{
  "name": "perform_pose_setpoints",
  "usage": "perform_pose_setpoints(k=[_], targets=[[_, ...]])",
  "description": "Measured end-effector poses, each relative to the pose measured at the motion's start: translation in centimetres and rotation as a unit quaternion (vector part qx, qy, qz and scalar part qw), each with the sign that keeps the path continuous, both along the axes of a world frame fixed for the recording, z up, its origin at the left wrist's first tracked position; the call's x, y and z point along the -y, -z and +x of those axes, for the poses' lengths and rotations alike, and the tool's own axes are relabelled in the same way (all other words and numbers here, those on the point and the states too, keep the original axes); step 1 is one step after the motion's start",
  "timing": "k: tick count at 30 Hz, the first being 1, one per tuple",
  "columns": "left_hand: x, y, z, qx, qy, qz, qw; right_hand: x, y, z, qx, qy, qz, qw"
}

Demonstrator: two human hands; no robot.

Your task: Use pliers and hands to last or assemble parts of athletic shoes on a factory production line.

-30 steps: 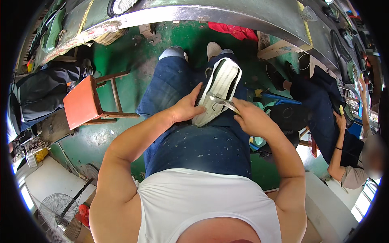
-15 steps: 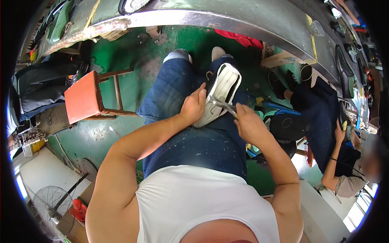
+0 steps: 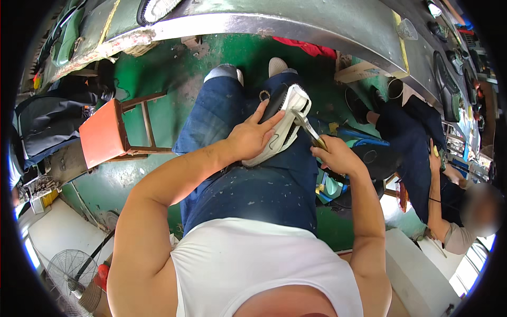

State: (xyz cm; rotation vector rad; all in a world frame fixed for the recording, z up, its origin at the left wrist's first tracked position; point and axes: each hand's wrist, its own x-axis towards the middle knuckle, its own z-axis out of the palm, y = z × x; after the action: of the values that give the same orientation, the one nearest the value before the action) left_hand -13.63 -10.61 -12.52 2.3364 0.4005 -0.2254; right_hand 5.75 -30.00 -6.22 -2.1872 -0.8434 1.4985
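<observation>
A white and black shoe [image 3: 288, 119] lies sole-side up across my right thigh, over blue jeans. My left hand [image 3: 253, 136] presses flat on its side and grips it. My right hand [image 3: 335, 156] is closed around a slim metal tool [image 3: 309, 129]. The tool's tip touches the shoe's edge near the toe end.
An orange-topped stool [image 3: 103, 134] stands on the green floor to my left. A long metal workbench edge [image 3: 274, 21] curves across the top. Another person [image 3: 422, 158] in dark clothes sits at my right. A fan [image 3: 68, 277] stands lower left.
The shoe has turned more on its edge and shifted slightly right. My right hand has drawn back down and right, with the tool now at the shoe's rim.
</observation>
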Motion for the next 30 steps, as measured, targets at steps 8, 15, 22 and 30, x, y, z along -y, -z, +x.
perform_pose_setpoints(k=[8,15,22,30], targets=[[0.2,-1.6,0.4,-0.007,0.053,-0.015,0.998,-0.8,4.7,-1.5,0.259,-0.054,0.176,0.948],[0.9,-4.4,-2.0,-0.156,-0.076,-0.134,0.976,3.6,4.6,-3.7,0.038,0.19,0.181,0.964],[-4.4,-14.5,1.0,0.191,-0.071,-0.131,0.97,6.5,8.6,-8.5,-0.028,0.376,0.291,0.88],[-6.9,-8.0,11.4,0.058,-0.137,-0.188,0.971,6.4,5.1,-7.0,0.077,0.226,0.191,0.952]])
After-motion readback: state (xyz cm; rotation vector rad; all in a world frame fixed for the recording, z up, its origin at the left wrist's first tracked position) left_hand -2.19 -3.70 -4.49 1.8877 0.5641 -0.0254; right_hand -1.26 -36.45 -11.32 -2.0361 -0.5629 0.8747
